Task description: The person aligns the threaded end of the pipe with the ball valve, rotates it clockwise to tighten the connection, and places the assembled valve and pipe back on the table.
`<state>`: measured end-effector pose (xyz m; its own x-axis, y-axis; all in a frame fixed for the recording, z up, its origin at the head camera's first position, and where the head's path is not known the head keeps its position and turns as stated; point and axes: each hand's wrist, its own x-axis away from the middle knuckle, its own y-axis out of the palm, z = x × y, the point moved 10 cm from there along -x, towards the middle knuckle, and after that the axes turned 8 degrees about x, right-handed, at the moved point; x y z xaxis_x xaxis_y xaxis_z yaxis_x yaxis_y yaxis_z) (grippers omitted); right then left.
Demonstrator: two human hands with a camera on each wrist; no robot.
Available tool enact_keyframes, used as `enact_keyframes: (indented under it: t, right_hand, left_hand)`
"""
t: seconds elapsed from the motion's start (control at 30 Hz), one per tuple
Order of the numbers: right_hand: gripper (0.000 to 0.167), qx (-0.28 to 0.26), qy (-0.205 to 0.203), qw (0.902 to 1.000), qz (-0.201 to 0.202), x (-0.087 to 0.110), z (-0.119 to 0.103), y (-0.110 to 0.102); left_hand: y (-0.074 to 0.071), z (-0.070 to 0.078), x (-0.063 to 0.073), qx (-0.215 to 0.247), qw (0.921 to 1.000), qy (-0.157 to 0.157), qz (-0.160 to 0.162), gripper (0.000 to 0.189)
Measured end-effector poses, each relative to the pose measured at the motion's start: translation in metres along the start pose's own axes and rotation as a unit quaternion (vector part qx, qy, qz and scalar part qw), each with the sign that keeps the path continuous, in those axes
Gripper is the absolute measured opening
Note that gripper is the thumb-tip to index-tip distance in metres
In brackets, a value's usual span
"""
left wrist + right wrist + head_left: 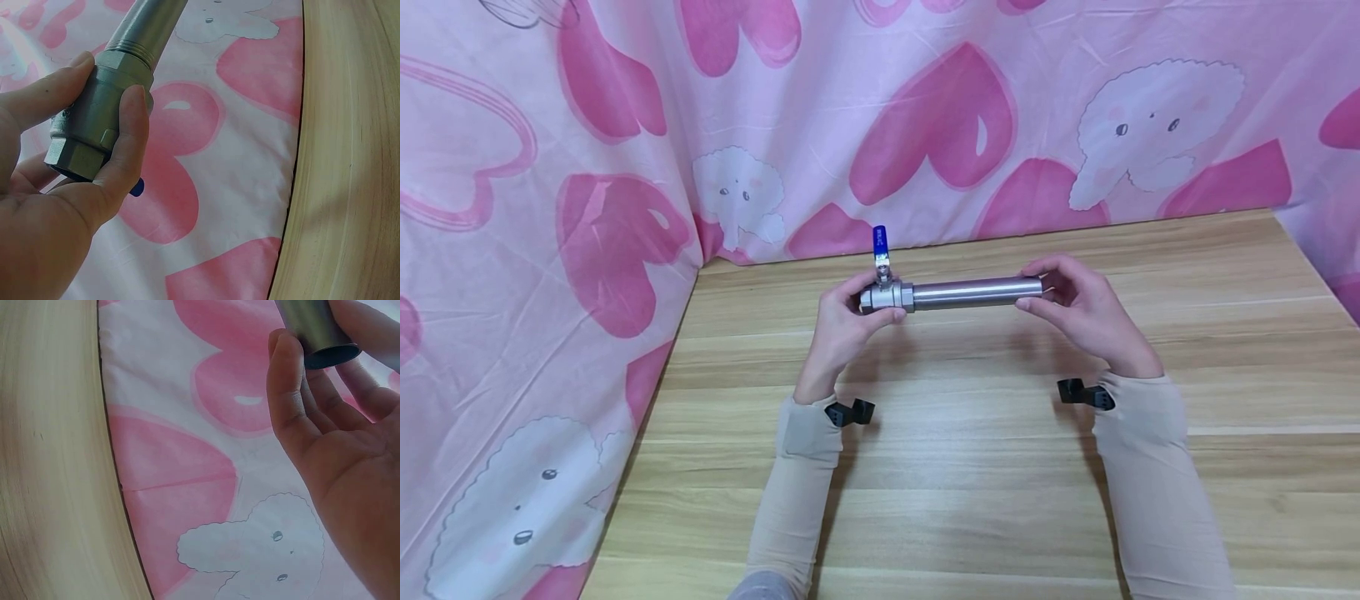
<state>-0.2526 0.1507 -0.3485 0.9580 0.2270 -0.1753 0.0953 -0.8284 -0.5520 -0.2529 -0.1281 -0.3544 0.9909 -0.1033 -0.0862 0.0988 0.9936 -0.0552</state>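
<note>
A metal ball valve (pixel 886 296) with a blue lever handle (pixel 881 243) is joined to a steel pipe (pixel 977 292), and both are held level above the table. My left hand (pixel 842 325) grips the valve body, thumb on the near side. In the left wrist view, threads (pixel 132 49) show where the pipe enters the valve (pixel 94 115). At the other end, my right hand (pixel 1086 312) pinches the pipe between thumb and fingers. The right wrist view shows the pipe's open, hollow end (pixel 331 356) between those fingertips.
A wood-grain table (pixel 955 500) lies beneath both hands. Pink curtain cloth (pixel 820 125) with hearts and cartoon figures hangs along its back and left edges. Black camera mounts (pixel 853 412) sit on both sleeved wrists.
</note>
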Motion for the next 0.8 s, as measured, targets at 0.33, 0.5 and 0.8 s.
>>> enact_keyframes:
  t: [0.33, 0.5, 0.8]
  right_hand:
    - [0.029, 0.025, -0.006, 0.9997, 0.003, 0.0001, 0.0011, -0.0011]
    - [0.027, 0.023, 0.001, 0.9997, 0.000, -0.0004, 0.0047, 0.0002]
    - [0.027, 0.012, -0.003, 0.9999, 0.006, -0.0012, 0.0047, -0.0006]
  left_hand:
    - [0.0015, 0.0014, 0.0000, 0.001, 1.0000, 0.001, -0.004, 0.053]
    - [0.0020, 0.0010, -0.0002, 0.000, 1.0000, 0.003, -0.005, 0.052]
    - [0.0022, 0.0014, 0.0000, -0.002, 1.0000, 0.005, -0.006, 0.053]
